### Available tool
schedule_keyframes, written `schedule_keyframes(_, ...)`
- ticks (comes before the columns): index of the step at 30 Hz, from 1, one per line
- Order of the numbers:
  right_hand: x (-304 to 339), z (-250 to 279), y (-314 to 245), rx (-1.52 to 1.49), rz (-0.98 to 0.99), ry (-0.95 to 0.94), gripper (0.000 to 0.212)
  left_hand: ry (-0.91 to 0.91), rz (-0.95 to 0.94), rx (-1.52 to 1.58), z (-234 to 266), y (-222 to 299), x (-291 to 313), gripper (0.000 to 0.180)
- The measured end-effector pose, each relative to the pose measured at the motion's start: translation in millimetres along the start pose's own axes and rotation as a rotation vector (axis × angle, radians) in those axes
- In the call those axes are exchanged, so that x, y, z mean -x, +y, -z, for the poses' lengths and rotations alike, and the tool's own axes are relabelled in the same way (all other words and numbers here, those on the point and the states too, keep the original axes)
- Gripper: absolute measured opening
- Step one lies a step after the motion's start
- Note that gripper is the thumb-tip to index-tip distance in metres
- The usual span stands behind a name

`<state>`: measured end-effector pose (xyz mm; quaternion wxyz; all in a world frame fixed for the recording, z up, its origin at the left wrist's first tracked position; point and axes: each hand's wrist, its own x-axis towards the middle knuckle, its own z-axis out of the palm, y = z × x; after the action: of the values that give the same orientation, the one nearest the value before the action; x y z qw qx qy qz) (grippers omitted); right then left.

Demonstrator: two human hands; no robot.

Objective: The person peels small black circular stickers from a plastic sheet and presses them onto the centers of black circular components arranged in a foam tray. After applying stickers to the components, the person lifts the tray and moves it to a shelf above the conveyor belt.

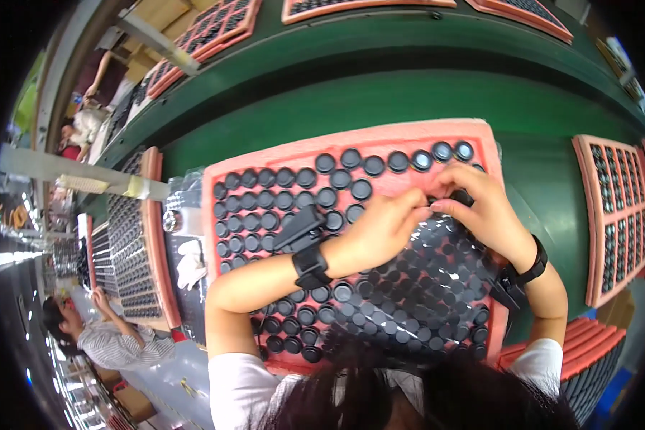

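In front of me lies a pink foam tray [489, 136] with rows of black round caps [306, 177]. A clear plastic bag [408, 304] with many similar black pieces seen in or through it rests over the tray's near right part. Above the bag's far edge, my left hand [394, 222] and my right hand [476, 204] meet, fingers closed in pinches. Something small and dark shows between them, mostly hidden by the fingers. I cannot make out what each hand grips. Both wrists carry black straps with black devices.
The green bench [545, 186] runs behind and beside the tray. To the right stands another pink tray [593, 215] of small parts; to the left, a larger filled tray [158, 244] and a white crumpled item [190, 264]. A person in a striped shirt [125, 347] works at left.
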<state>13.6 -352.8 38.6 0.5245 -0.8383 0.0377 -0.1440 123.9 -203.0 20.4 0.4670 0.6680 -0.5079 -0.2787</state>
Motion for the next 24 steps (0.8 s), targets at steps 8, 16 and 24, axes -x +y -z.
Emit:
schedule_keyframes(8,-5.3,-11.6,2.0,-0.04,-0.003,0.054,0.013,-0.016,0.022,-0.031,7.5,2.2,-0.4,0.016)
schedule_keyframes(16,-5.4,-11.7,-2.1,0.04,-0.021,0.036,0.012,-0.019,0.068,0.073,9.3,0.0,0.9,0.019)
schedule_keyframes(24,0.3,-1.2,-6.9,0.142,0.127,-0.061,0.012,0.001,-0.058,0.065,-0.9,-6.2,1.9,0.02)
